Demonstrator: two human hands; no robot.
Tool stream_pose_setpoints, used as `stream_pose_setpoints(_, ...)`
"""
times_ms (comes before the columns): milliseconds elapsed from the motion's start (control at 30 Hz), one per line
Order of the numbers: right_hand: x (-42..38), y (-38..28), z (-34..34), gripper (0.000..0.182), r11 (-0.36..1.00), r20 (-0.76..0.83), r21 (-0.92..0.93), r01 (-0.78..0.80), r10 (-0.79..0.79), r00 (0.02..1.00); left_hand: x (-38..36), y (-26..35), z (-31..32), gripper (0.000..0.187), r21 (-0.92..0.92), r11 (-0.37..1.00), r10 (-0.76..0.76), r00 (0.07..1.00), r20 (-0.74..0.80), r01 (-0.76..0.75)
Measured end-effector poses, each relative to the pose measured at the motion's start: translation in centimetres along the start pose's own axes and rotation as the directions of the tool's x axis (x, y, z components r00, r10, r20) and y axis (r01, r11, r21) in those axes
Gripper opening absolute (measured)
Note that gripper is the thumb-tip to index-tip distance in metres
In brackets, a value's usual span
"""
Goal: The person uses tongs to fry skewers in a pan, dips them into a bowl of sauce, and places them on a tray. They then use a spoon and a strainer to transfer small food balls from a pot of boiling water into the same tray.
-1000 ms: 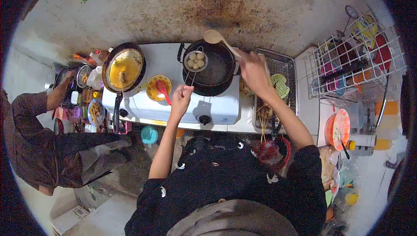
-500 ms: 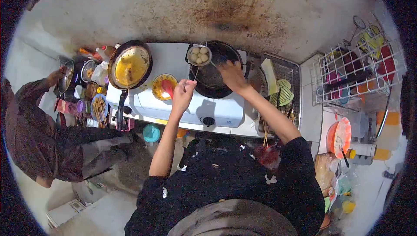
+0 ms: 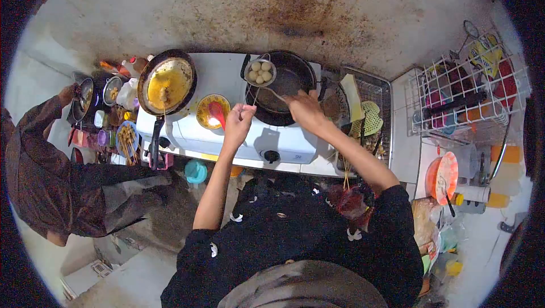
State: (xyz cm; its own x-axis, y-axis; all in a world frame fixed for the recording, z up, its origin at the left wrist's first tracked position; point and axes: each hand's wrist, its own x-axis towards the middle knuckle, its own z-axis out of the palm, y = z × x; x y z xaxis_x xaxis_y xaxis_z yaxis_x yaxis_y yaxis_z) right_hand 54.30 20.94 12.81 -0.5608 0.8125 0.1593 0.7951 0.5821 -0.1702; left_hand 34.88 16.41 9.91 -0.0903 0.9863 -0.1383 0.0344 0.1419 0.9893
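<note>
My left hand [image 3: 238,122] grips the thin wire handle of a small strainer [image 3: 260,72] that holds several pale round balls over the back left rim of a black wok [image 3: 289,78]. My right hand [image 3: 304,109] is over the wok's front rim, fingers pinched on what looks like a thin light stick pointing towards the strainer. The wok sits on a white two-burner stove [image 3: 284,140]. A wooden spatula [image 3: 353,98] lies on the wire tray [image 3: 374,89] to the right of my right hand.
A frying pan of yellow oil [image 3: 166,84] is on the left burner, with a yellow bowl and red spoon [image 3: 211,112] beside it. A wire dish rack [image 3: 471,92] and an orange plate [image 3: 443,172] are at the right. Another person [image 3: 51,166] crouches at the left, reaching towards pots [image 3: 85,95].
My right hand put the wooden spatula down on the wire tray and came to the wok's front rim. The strainer rose towards the wok's back left rim.
</note>
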Motion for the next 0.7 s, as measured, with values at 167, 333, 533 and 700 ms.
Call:
stream_pose_setpoints(167, -2.2, 2.3, 1.5, 0.035, 0.987, -0.128, -0.131, 0.091, -0.108, 0.986, 0.0, -0.6, -0.2, 0.012, -0.008, 0.999, 0.034, 0.999, -0.008, -0.034)
stream_pose_setpoints(333, -2.6, 4.4, 0.2, 0.031, 0.975, -0.112, -0.22, 0.038, -0.064, 0.992, -0.3, -0.4, -0.5, 0.011, -0.011, 1.0, 0.019, 1.0, -0.023, -0.02)
stream_pose_setpoints(533, -2.9, 4.1, 0.4, 0.025, 0.961, -0.136, -0.278, 0.0, -0.04, 0.99, 0.0, -0.5, -0.4, 0.01, 0.003, 0.998, 0.059, 0.998, -0.033, -0.059)
stream_pose_setpoints(700, -2.7, 1.4, 0.5, 0.023, 0.96, 0.021, -0.268, -0.078, 0.087, 0.996, 0.2, -0.4, -0.6, 0.012, -0.02, 0.999, 0.046, 0.999, -0.022, -0.046)
